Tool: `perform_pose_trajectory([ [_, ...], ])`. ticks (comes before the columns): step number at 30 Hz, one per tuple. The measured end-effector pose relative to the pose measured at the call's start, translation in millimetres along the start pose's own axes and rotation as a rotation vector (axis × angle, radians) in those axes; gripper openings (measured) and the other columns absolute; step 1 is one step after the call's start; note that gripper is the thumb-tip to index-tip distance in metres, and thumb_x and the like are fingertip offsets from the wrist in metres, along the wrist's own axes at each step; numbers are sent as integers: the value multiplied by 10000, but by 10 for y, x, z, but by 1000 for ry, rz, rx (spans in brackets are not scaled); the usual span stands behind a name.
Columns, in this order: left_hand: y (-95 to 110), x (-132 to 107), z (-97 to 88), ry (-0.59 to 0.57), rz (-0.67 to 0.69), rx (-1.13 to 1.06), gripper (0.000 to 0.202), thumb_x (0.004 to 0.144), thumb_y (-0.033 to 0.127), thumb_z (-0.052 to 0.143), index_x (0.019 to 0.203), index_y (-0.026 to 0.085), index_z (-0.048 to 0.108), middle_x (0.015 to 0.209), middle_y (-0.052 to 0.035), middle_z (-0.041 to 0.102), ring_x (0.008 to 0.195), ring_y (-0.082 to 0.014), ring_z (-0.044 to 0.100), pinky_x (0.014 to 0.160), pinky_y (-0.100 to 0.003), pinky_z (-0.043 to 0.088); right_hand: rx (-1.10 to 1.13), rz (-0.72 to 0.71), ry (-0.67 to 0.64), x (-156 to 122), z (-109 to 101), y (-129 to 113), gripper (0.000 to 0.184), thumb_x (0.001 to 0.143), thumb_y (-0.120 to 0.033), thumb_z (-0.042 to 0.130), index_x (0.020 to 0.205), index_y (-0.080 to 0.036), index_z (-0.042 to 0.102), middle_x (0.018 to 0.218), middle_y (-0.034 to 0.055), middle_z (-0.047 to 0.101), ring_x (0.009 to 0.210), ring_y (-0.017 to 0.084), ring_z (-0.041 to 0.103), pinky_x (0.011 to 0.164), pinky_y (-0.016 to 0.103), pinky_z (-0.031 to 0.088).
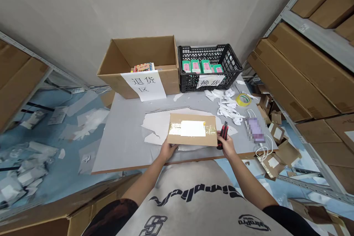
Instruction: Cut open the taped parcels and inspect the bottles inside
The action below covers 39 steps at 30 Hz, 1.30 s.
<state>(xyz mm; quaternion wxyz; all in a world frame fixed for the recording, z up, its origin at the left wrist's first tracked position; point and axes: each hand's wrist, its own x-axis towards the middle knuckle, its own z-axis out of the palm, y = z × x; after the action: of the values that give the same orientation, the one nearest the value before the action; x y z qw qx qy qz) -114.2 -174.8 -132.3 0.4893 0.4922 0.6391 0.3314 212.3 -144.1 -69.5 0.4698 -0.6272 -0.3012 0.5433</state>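
Note:
A flat cardboard box (173, 139) with a white label and shiny tape is held up above the table's front part. My left hand (167, 150) grips its lower left corner, the fingers partly under it. In my right hand (228, 146) is a red and black box cutter (223, 135), pointing away from me at the box's right edge. Whether my right fingers also touch the box I cannot tell. Torn pale cardboard sheeting (155, 121) lies on the table beneath the box.
At the back stand a large cardboard box (116, 84) with a paper sign and a black plastic crate (190, 85) of green-and-pink packs. Crumpled paper (231, 110), a tape roll (243, 99) and a cabled phone (256, 129) lie right on the grey table (118, 143). Shelves flank both sides.

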Motion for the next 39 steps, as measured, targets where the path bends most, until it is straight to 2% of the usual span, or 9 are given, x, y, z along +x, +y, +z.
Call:
perform_pose_trajectory([
  [3,11,23,-108,-14,21,63,487,714,249,669,1185,186,561,1240,-113,609,1237,-318,511,1048,-478,421,-31,-61,-48,26,59,-236,519,702,-528,732,1082,-183,651,612,-19,618,527,144,566,516,268,461],
  [6,148,56,-425,-5,50,9,611,708,175,591,1310,191,485,1345,-117,543,1248,-275,520,1055,-452,432,-142,-77,-110,92,91,-404,575,617,-526,804,1063,-190,669,788,24,687,694,181,631,606,279,504],
  [10,788,139,-728,280,187,165,524,847,280,501,1366,237,447,1406,-108,478,1301,-268,471,1105,-462,373,-163,-88,-127,133,122,-419,615,576,-535,828,1055,-186,662,900,45,702,827,213,644,686,295,528],
  [12,1232,206,-627,109,393,406,629,810,406,618,1396,257,440,1502,-101,375,1415,-323,303,1172,-496,243,-147,-79,-139,116,184,-392,626,587,-545,820,1067,-182,650,853,44,696,782,209,642,649,295,530],
  [14,1615,306,-372,-193,578,623,913,643,561,764,1430,252,420,1590,-109,209,1467,-413,88,1183,-563,104,-140,-69,-166,81,279,-385,623,588,-549,819,1061,-185,640,794,35,684,724,198,635,608,290,529],
  [17,1911,503,60,-469,646,820,1264,414,659,835,1494,252,319,1626,-127,-1,1441,-495,-90,1143,-632,-10,-114,-66,-229,30,389,-425,588,618,-561,794,1043,-195,618,734,11,659,642,168,615,566,277,525],
  [20,1916,654,287,-549,585,920,1365,359,680,834,1520,265,248,1619,-131,-108,1417,-528,-138,1117,-662,-15,-53,-26,-264,7,321,-491,487,718,-597,689,996,-213,579,762,-2,652,582,138,597,522,268,524],
  [28,1873,592,339,-534,590,961,1361,361,604,865,1525,301,228,1628,-115,-11,1438,-507,-74,1146,-622,11,-288,89,-400,25,-306,-631,391,816,-498,628,1122,-259,577,591,-59,585,440,115,552,390,198,432],
  [39,1868,642,391,-533,604,940,1411,341,577,878,1535,253,199,1610,-142,83,1443,-489,78,1178,-559,86,-389,67,-492,210,-344,-737,492,808,-420,659,1281,-301,596,613,-35,630,418,115,543,349,200,412],
])
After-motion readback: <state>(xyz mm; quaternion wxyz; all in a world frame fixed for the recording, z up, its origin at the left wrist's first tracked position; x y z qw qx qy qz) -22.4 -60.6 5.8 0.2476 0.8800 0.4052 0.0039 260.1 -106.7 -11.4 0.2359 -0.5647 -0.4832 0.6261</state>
